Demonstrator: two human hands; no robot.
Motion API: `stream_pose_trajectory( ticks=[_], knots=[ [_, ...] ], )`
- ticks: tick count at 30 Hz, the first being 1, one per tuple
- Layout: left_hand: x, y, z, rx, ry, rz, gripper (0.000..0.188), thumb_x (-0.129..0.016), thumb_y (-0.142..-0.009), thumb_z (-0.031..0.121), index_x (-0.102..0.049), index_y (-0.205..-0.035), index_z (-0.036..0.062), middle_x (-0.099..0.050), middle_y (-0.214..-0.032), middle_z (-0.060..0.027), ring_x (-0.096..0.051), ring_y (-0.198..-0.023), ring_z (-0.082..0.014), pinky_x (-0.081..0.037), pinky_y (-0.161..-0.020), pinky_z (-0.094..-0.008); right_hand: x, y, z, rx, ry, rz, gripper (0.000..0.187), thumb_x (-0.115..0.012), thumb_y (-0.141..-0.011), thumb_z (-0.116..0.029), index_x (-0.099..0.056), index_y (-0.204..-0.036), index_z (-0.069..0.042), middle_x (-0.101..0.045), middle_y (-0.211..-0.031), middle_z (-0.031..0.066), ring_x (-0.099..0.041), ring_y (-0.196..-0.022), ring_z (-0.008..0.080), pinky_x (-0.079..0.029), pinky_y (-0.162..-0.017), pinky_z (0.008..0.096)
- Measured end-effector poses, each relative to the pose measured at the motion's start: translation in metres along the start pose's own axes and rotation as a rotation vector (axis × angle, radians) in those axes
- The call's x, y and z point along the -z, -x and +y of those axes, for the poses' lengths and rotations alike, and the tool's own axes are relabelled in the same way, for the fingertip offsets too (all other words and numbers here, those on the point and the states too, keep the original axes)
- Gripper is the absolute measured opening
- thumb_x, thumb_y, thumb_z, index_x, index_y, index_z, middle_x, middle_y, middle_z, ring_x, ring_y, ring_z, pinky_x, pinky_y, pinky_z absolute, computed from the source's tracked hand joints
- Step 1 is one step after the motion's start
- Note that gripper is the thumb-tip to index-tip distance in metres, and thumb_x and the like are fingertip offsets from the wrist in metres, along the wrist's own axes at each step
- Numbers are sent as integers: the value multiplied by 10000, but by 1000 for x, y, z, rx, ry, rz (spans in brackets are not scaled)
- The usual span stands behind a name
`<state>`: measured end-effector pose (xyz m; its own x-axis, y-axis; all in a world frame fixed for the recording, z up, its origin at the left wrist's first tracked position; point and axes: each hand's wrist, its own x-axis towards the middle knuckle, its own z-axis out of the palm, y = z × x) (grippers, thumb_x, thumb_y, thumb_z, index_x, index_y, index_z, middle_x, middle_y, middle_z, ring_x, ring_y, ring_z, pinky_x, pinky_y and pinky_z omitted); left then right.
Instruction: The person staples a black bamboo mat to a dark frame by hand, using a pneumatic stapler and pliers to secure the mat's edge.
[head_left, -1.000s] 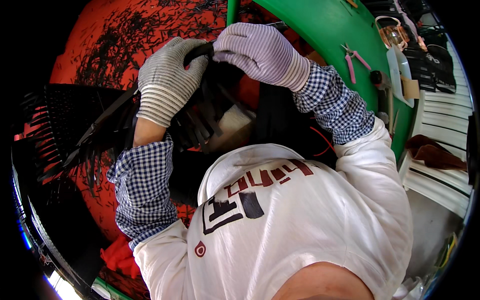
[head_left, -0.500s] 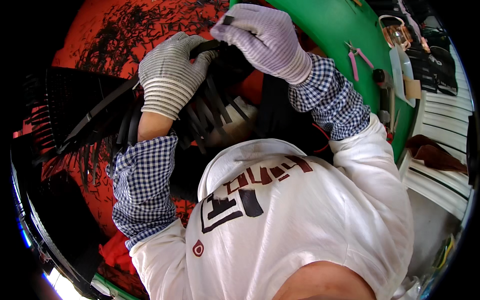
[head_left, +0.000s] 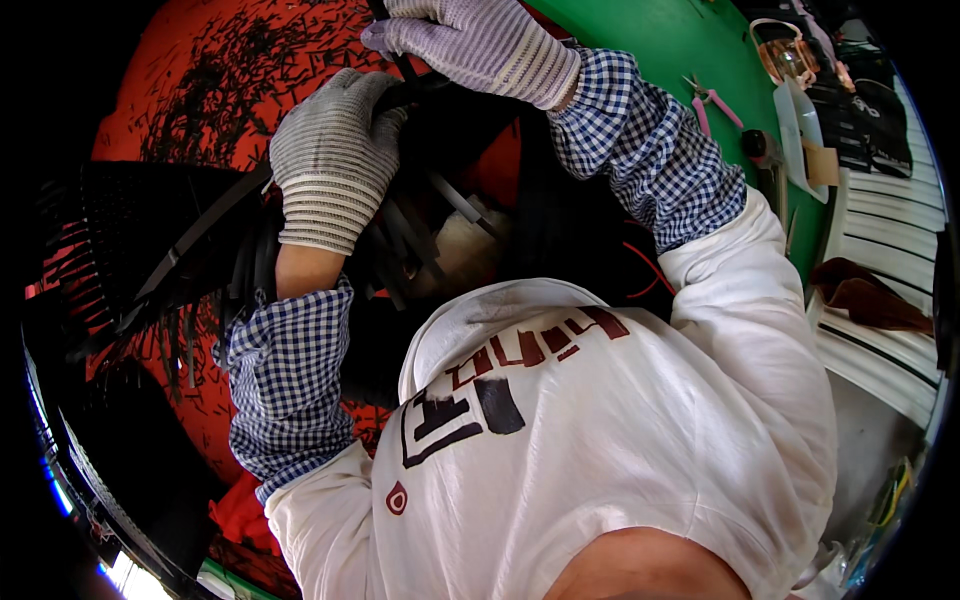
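A dark woven piece (head_left: pixel 120 215) made of flat black strips spreads across the left, its loose strip ends fanning outward. My left hand (head_left: pixel 335 160), in a striped knit glove, is closed on the edge of this black work, thumb to the right. Just above and to the right is my right hand (head_left: pixel 480 45), also gloved, with its fingers pinched round a narrow black strip (head_left: pixel 406 68). That strip runs down toward my left thumb. More loose strips (head_left: pixel 405 235) hang below my hands. The dark material between the hands is hard to make out.
Many short black offcuts (head_left: pixel 200 110) litter the red surface (head_left: pixel 125 125) beyond the woven piece. On the green tabletop (head_left: pixel 640 40) at right lie pink-handled pliers (head_left: pixel 727 110). A white tray (head_left: pixel 797 125) sits farther right, with brown cloth (head_left: pixel 865 295) below it.
My right hand has moved left and upward, and the strip in its fingers now stands up from the work. My left hand has shifted slightly left and keeps its hold.
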<state>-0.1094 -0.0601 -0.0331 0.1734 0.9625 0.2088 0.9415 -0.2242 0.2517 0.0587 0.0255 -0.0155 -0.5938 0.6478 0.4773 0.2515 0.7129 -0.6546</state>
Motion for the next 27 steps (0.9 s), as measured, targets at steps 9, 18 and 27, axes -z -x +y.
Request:
stream_pose_trajectory(
  ticks=[9,18,27],
  knots=[
    [-10,0,12,-61,184,228,323,-772,-799,137,-715,-1116,141,-704,-1028,-50,-708,-880,-228,-572,-771,-322,-12,-20,80,-215,204,-542,330,-537,-983,-300,-730,-906,-44,-709,-847,135,-677,-827,304,-522,-760,398],
    [-18,0,3,-222,63,264,332,-734,-825,141,-712,-1156,143,-687,-1115,-59,-692,-923,-261,-558,-814,-359,-5,-13,29,-361,347,-397,306,-536,-952,-287,-716,-1001,-44,-696,-971,187,-656,-943,367,-509,-854,445],
    [-21,-10,1,-61,180,-66,279,-644,-905,101,-682,-1182,109,-699,-1127,-121,-680,-1034,-296,-540,-925,-373,-20,91,1,519,369,-189,188,-710,-853,-283,-697,-926,-110,-657,-1014,50,-622,-1049,226,-469,-1024,417]
  ],
)
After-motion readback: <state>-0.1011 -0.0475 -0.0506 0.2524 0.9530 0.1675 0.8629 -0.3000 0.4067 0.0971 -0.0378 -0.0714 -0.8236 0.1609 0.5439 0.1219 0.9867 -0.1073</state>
